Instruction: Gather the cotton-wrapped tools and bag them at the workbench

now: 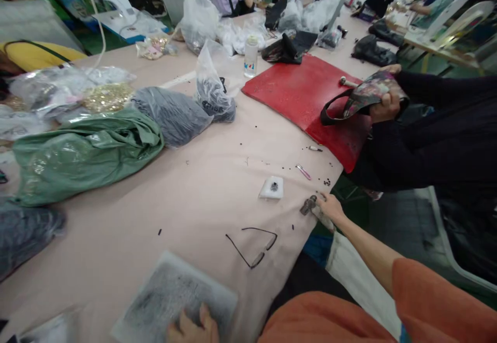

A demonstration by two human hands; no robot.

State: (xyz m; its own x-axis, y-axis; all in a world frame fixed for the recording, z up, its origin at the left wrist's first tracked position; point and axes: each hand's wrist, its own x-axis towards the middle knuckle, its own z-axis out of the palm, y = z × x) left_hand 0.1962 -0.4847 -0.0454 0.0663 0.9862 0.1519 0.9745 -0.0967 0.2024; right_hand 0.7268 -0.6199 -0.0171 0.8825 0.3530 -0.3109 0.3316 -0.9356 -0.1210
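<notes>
My left hand (194, 327) lies at the bottom edge with its fingers apart on a scuffed, greyish-white board (174, 291). Beside a hammer (308, 205), at the table's right edge, is my right hand (332, 209). Its fingers are drawn together near small dark pieces, and what they pinch is too small to make out. The hammer's pale handle runs just below that hand. A white block (272, 188) with a dark cluster on top sits to the left of the hammer. Black-framed glasses (257, 252) rest between the board and the hammer.
Another person's hands (388, 99) hold a patterned bag (368, 97) over a red mat (298, 94). A pink-handled tool (303, 171) lies near loose black bits. Green (89, 151) and grey (171, 115) bundles, a clear bottle (250, 58) and plastic bags line the far side.
</notes>
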